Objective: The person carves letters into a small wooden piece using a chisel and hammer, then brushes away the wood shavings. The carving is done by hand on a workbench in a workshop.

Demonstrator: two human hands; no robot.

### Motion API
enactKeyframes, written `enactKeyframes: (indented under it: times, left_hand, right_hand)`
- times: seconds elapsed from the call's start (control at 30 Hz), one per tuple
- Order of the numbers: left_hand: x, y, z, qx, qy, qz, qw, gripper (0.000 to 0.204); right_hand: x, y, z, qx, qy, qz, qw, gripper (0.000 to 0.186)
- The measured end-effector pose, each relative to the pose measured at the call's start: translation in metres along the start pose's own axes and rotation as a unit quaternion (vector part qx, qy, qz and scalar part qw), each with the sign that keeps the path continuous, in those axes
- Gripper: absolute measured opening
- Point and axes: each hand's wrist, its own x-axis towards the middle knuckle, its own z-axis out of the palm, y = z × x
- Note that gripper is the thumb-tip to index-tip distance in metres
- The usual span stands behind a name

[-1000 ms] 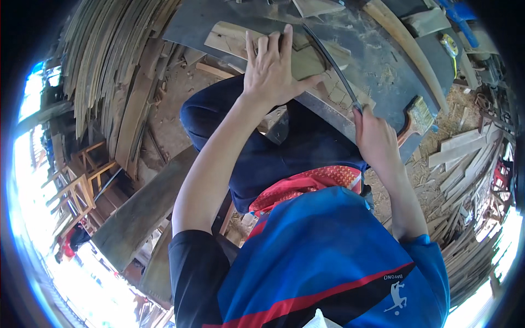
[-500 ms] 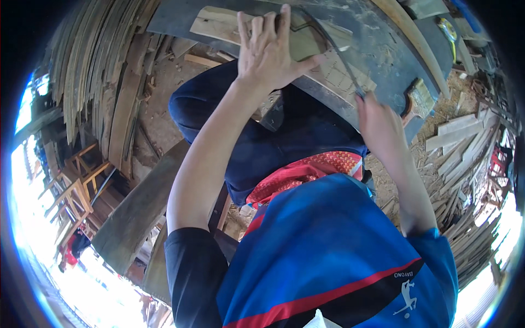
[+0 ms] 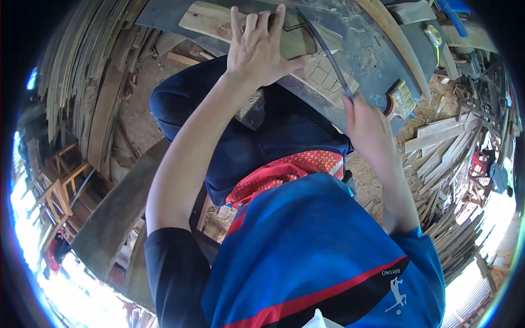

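On the dark surface [image 3: 377, 68], a pale wooden board [image 3: 205, 21] is lying just beyond the person's legs, its right part showing rows of small dark marks. A greenish-brown wooden piece [image 3: 298, 45] is lying over the board's middle. The left hand [image 3: 254, 60] is resting across the board, palm down, its fingers spread apart and its thumb pointing to the right. The right hand [image 3: 367, 123] is standing at the board's right end, its fingers wrapping the near end of a slim dark blade-like tool [image 3: 332, 58]. This tool is extending obliquely over the board; whether it is touching the wood cannot be told. To the board's right, a flat brush [image 3: 402, 98] is lying near, while a curved wooden bar [image 3: 395, 35] and a yellow tape measure [image 3: 433, 35] are lying farther off.
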Motion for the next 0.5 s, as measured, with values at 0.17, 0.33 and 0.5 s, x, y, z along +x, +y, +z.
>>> enactKeyframes:
  times: [0.17,0.33,0.5]
  left_hand:
    - [0.002,0.003,0.004,0.031,0.049,-0.016,0.998,0.119]
    - [-0.002,-0.004,0.017,0.018,0.084,-0.024,0.996,0.121]
    - [-0.005,-0.001,0.017,0.009,0.079,0.013,0.997,0.117]
  right_hand:
    - [0.06,-0.013,0.006,0.001,0.048,-0.047,0.998,0.037]
    - [0.008,0.0,0.0,0.008,0.024,-0.03,0.999,0.036]
    - [-0.012,0.003,-0.008,0.017,-0.012,-0.02,1.0,0.034]
